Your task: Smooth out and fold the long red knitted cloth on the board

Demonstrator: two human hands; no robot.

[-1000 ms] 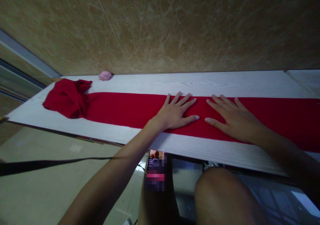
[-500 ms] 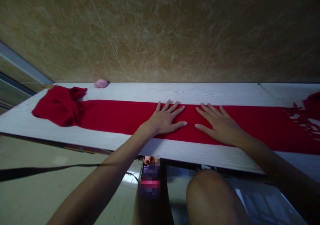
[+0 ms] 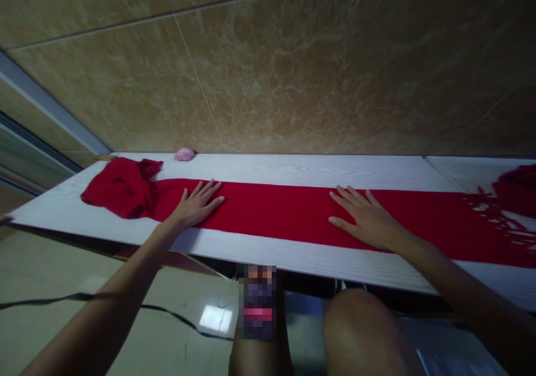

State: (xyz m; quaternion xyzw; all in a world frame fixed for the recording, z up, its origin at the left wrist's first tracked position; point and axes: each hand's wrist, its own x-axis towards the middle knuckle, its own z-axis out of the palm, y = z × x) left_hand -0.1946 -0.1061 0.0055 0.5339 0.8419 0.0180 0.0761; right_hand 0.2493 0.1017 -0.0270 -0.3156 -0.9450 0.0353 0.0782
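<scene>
A long red scarf (image 3: 274, 211) with a fringed right end lies flat along a narrow white tabletop. Its left end is bunched into a loose heap. My left hand (image 3: 196, 204) rests palm down on the scarf close to that heap, fingers spread. Farther right, my right hand (image 3: 366, 220) also lies flat on the cloth with its fingers apart. Between the two hands the scarf looks smooth.
The white tabletop (image 3: 293, 169) meets a marbled tile wall (image 3: 293, 75) at the back. A small pink object (image 3: 185, 154) sits by the wall. More dark red cloth (image 3: 517, 189) is at the right end. A phone with a blurred screen (image 3: 257, 303) rests on my leg.
My left hand has slid left along the scarf toward the bunched end. The right hand stays at about the same spot on the cloth. The view has tilted slightly upward.
</scene>
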